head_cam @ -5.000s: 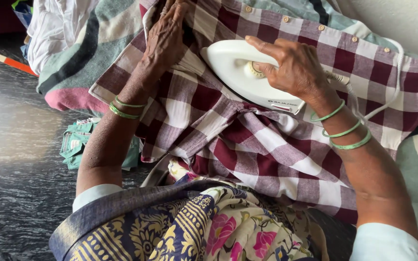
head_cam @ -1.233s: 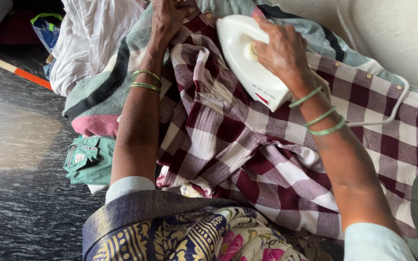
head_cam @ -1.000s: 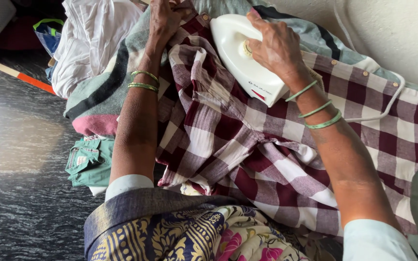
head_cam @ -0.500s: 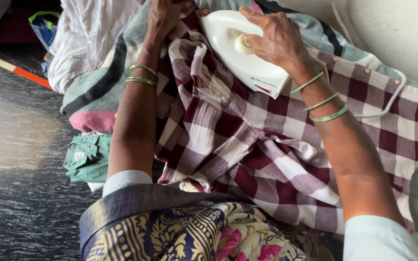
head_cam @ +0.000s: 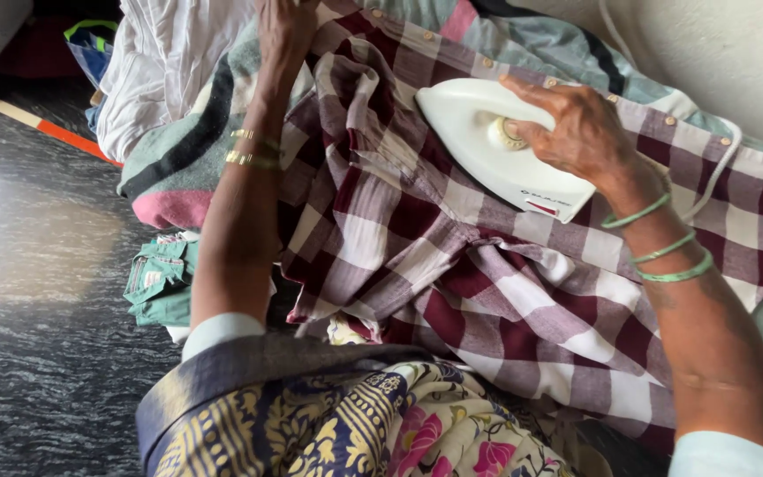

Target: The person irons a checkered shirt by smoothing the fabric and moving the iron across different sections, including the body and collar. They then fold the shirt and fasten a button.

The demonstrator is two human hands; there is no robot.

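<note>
Now the right hand [head_cam: 576,132] grips the white iron [head_cam: 487,146] at two o'clock on the checked shirt [head_cam: 452,265]. The left hand [head_cam: 284,26] presses the cloth flat at eleven; slide slowly, fingers clear.

A: What has moved since five seconds ago?

B: The iron [head_cam: 503,146]. It lay lower on the checked shirt [head_cam: 452,265], nose toward the left; it has since travelled up the cloth, and now sits just below the button edge.

A: And the hands?

B: The right hand [head_cam: 576,128] went along on the iron's handle. The left hand [head_cam: 284,31] slid from the flat cloth to the shirt's top edge, and the cloth beside it has bunched into folds.
</note>
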